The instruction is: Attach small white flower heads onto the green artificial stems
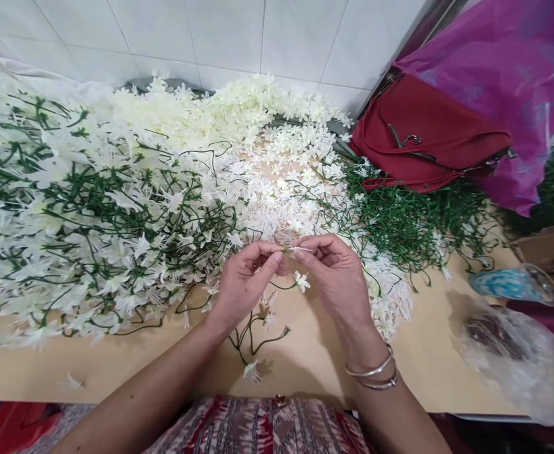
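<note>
My left hand pinches a thin green plastic stem between thumb and forefinger. Meeting it tip to tip, my right hand grips a small white artificial flower piece, mostly hidden by the fingers. A white blossom on a curved green stem hangs just below my hands. On the table nearer my body lies a branched green stem with a white flower at its end. Loose white petal and stamen pieces are heaped just beyond my fingers.
A large pile of stemmed white flowers covers the left. Cream blossoms line the tiled wall. At right are green stems, a red bag, a purple plastic bag, a blue-patterned cup and a clear bag.
</note>
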Available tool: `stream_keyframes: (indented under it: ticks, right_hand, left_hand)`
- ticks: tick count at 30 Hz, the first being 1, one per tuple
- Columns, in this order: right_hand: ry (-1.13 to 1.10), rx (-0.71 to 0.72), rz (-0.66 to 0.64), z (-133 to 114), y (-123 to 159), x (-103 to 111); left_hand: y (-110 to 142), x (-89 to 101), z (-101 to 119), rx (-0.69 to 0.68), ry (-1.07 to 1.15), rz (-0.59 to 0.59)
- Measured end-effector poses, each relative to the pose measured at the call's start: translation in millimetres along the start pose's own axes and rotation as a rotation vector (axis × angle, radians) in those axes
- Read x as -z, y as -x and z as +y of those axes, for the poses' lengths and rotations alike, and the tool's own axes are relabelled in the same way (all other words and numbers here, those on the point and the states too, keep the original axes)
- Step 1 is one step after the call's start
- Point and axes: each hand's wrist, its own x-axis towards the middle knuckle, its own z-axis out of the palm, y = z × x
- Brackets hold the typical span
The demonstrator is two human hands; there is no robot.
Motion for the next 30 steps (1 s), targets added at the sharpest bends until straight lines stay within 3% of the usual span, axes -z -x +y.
stream_keyframes:
  ticks: [4,7,11,15,18,21,24,27,30]
  right_hand:
    - [-0.003,0.017,0.13,3,-5,8]
    - [0.115,0.06,0.212,6,-13,15]
    - [0.495,0.159,0.106,6,-24,14]
    - [0.97,0.286,-0.06,5,-42,3]
    - [1.226,0.322,-0.144,5,-55,-1]
    - [1.234,0.36,-0.103,3,-57,0]
    - [1.096,0.499,-0.046,-2,-42,1]
    - [0.991,0.669,-0.178,-3,-19,0]
    - [0.949,0.704,-0.228,1,-1,0]
  left_hand:
    - [1,1.2,1,-0.108,-0.233,-0.01]
    - [0,0.8,4,-0.238,-0.435,-0.043]
    - [-1,-0.4,3,-0.238,-0.471,-0.076]
    - [0,0.0,0,-0.111,-0.297,-0.081]
    - [0,1.9,0,-0.101,-0.22,-0.027]
    - [-1,4.5,-1,-0.12,-0.255,0.001]
    - [-3,5.5,-5,-0.078,-0.238,0.036]
    - [-5,4.2,-7,-0.012,-0.125,0.053]
    - [-7,2.2,-7,0.011,-0.03,0.069]
